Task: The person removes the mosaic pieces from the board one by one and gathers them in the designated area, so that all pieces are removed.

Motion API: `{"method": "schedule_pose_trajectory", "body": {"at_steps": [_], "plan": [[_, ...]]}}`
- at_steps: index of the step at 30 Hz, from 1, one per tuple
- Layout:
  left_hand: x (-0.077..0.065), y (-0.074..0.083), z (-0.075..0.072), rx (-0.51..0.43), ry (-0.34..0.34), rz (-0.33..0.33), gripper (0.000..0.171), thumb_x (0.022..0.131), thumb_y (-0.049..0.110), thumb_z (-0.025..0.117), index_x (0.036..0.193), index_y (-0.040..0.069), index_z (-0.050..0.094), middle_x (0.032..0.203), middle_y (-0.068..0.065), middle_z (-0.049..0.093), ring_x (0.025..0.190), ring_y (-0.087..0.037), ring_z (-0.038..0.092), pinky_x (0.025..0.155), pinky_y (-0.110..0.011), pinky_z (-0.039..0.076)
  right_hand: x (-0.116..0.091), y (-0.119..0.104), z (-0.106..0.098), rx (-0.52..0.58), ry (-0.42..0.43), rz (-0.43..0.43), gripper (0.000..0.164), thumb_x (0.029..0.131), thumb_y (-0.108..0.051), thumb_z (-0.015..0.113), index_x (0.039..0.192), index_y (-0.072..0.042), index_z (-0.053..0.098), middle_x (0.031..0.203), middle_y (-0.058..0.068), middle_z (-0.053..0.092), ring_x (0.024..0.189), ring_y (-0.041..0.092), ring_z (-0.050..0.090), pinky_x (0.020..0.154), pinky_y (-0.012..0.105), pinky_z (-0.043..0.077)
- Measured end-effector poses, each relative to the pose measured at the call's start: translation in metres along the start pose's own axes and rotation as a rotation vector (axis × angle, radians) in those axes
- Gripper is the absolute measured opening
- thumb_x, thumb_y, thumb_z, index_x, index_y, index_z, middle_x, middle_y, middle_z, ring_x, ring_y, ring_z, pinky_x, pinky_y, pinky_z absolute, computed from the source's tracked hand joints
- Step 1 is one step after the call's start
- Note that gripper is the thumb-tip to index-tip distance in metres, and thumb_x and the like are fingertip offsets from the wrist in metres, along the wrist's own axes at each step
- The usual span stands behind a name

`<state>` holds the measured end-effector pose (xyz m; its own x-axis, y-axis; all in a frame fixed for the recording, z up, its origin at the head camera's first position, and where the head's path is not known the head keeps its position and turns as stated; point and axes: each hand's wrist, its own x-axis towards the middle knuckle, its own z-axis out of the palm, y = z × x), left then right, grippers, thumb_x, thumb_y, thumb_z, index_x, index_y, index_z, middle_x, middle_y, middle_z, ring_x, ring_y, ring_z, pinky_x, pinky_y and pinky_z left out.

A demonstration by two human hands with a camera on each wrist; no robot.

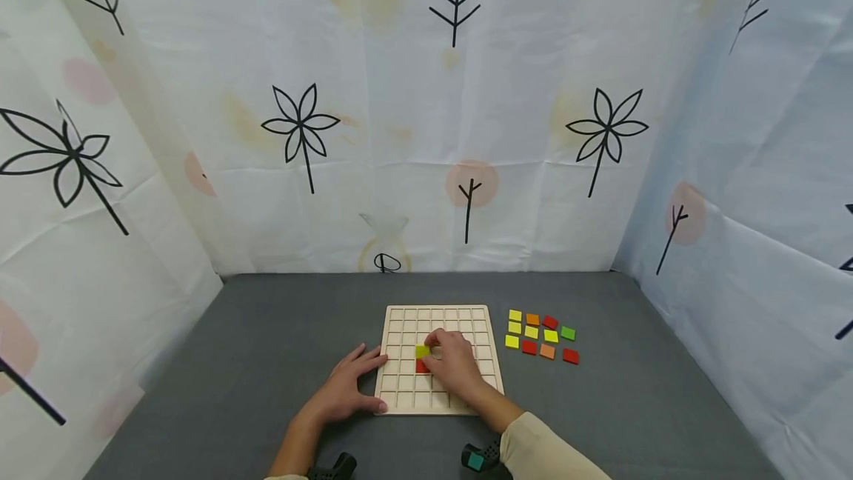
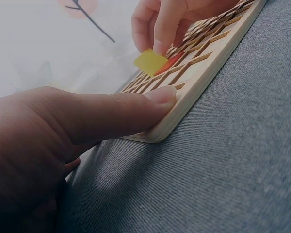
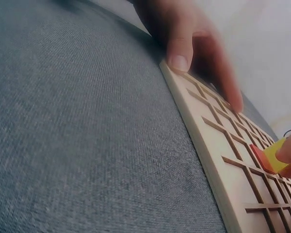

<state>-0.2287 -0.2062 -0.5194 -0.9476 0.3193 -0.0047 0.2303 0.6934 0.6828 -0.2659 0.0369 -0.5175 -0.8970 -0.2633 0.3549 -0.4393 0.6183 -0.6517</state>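
Note:
A pale wooden grid board (image 1: 401, 400) lies on the dark grey table. My right hand (image 1: 456, 367) is over its middle and pinches a yellow square tile (image 2: 151, 62) between thumb and fingers. The yellow tile is tilted beside a red tile (image 2: 170, 63), which lies in one of the board's cells. At the board's left side, my left hand (image 1: 345, 389) is spread, the thumb (image 2: 157, 99) pressing on the near left corner and the fingertips at the left edge. The right wrist view shows the pinched tile only partly, at the right border.
Right of the board, several loose square tiles lie in loose rows on the table (image 1: 633, 391): yellow tiles (image 1: 514, 327), orange tiles (image 1: 547, 351), red tiles (image 1: 570, 356) and one green tile (image 1: 568, 333). White fabric walls (image 1: 400, 95) with printed plants enclose the back and sides.

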Motion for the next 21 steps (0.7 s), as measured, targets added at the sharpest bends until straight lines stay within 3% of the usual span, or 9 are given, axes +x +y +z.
{"method": "schedule_pose_trajectory", "body": {"at_steps": [11,21], "plan": [[0.000,-0.001,0.002,0.008,0.003,0.005,0.084,0.066,0.046,0.086,0.140,0.019,0.056,0.151,-0.003,0.041,0.143,-0.039,0.019,0.101,-0.068,0.022,0.000,0.000,0.003,-0.003,0.017,-0.077,0.014,0.083,-0.003,0.072,0.091,-0.014,0.069,0.087,-0.004,0.069,0.084,0.015,0.056,0.079,0.038,0.044],[0.000,0.000,0.001,0.001,-0.002,0.002,0.085,0.066,0.044,0.086,0.141,0.018,0.054,0.152,-0.003,0.040,0.144,-0.038,0.018,0.102,-0.068,0.021,-0.002,0.001,-0.014,0.034,0.075,-0.085,0.014,0.084,-0.002,0.070,0.094,-0.013,0.069,0.087,-0.002,0.066,0.081,0.013,0.057,0.069,0.030,0.047]]}}
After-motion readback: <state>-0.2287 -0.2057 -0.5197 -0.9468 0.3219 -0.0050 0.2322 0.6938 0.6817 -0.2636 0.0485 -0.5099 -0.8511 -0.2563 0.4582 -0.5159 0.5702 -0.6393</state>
